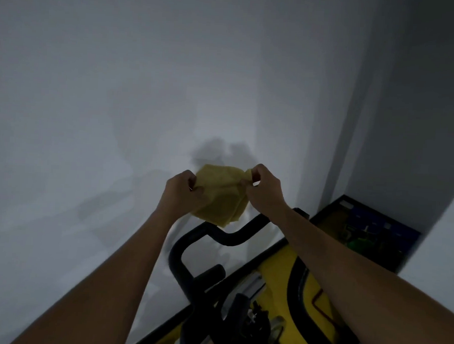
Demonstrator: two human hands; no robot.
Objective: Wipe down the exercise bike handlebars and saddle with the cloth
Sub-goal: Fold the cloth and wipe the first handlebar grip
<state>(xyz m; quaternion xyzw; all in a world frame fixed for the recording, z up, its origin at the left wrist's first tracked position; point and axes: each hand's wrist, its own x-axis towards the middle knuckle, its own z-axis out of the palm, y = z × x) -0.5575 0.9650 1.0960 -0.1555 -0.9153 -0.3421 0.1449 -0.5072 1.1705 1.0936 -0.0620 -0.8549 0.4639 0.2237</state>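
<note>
while both hands stretched the cloth [223,195] above the handlebars [217,235]
left hand [181,193] and right hand [265,191] fingers pinched opposite edges, probably to unfold a clean face before wiping; saddle unseen.

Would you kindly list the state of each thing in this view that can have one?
Cloth: yellow, crumpled, held up in the air between both hands, above the handlebars and apparently not touching them.
Left hand: pinches the cloth's left edge.
Right hand: pinches the cloth's right edge.
Handlebars: black, bare, nothing resting on them.
Saddle: not in view.
</note>
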